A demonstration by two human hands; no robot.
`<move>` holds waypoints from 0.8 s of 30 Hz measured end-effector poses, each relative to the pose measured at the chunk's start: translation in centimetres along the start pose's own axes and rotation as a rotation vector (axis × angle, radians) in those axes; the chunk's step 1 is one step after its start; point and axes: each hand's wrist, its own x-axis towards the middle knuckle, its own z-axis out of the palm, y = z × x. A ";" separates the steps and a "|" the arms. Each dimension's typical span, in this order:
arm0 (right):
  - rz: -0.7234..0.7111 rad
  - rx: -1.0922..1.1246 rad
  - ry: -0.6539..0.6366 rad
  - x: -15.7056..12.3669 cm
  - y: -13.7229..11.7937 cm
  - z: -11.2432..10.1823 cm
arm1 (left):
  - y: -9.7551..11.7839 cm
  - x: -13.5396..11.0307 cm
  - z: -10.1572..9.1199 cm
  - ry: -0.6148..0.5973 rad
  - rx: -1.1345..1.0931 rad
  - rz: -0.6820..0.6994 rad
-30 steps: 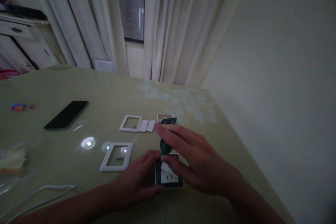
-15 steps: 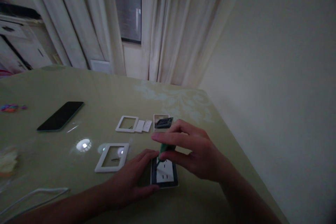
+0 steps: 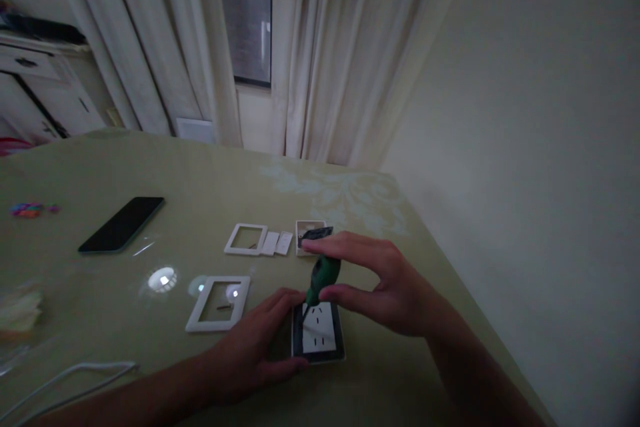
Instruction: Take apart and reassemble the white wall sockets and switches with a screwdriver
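A wall socket [image 3: 319, 337] with a white face and dark body lies on the green table [image 3: 200, 180]. My left hand [image 3: 255, 347] grips its left side with thumb and fingers. My right hand [image 3: 380, 280] pinches a green-handled screwdriver [image 3: 321, 276], held nearly upright with its tip at the socket's top left corner. A white frame [image 3: 219, 303] lies just left of the socket.
Further back lie a second white frame [image 3: 245, 239], two small white plates [image 3: 277, 243] and a dismantled socket part [image 3: 311, 236]. A black phone [image 3: 122, 224] lies to the left, a white cable [image 3: 65, 377] near the front edge, coloured bits [image 3: 27, 209] far left.
My right hand has lifted and its fingers have drawn together round the screwdriver handle, which now shows more and stands more upright. My left hand stays on the socket. The view shifted slightly.
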 end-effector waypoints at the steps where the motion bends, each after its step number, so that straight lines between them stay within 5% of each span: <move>1: -0.016 0.047 -0.038 0.0 0.0 -0.1 | 0.0 0.0 0.0 -0.004 -0.002 0.002; 7: -0.051 0.131 0.074 0.1 -0.6 0.8 | -0.3 0.1 0.2 0.003 0.006 0.030; 13: -0.036 0.174 -0.123 0.2 -1.6 -0.1 | -0.3 0.1 0.1 0.003 0.006 0.022; 20: -0.018 0.066 0.143 0.2 -0.9 1.6 | -0.5 0.1 0.1 0.011 0.006 0.018; 24: 0.009 0.031 -0.010 -0.1 -0.9 0.9 | -0.4 0.1 0.2 0.024 -0.013 0.007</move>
